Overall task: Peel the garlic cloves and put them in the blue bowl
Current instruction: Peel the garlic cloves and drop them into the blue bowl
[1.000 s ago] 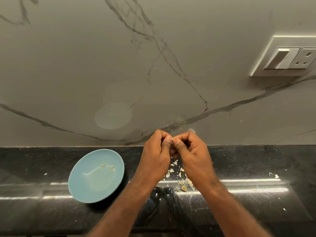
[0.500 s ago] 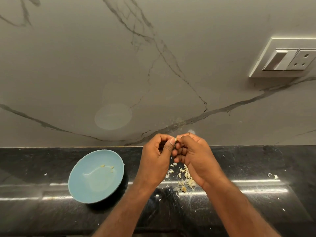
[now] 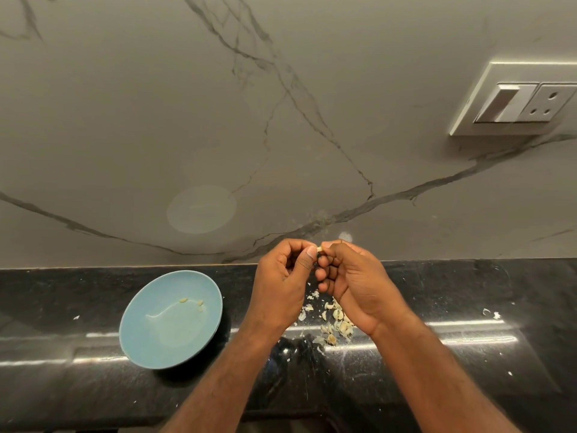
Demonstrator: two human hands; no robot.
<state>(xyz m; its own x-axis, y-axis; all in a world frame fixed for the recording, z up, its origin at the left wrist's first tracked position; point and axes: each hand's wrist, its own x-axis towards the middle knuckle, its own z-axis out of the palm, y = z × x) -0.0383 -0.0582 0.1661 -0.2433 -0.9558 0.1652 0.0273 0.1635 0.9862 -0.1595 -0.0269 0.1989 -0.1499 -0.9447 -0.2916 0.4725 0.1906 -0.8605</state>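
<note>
A small pale garlic clove shows between my fingertips, above the back of the black counter. My left hand pinches it with thumb and forefinger, and my right hand pinches it from the other side with its fingers curled. Most of the clove is hidden by the fingers. The blue bowl sits on the counter to the left of my hands, with three small peeled pieces inside. A heap of garlic cloves and skins lies on the counter under my hands.
The black stone counter meets a grey marble wall behind it. A white switch and socket plate is mounted on the wall at upper right. Loose skin scraps lie to the right on the counter.
My hands stayed together over the heap. My right hand turned so its curled fingers face my left hand, and the pale clove now peeks out between the fingertips.
</note>
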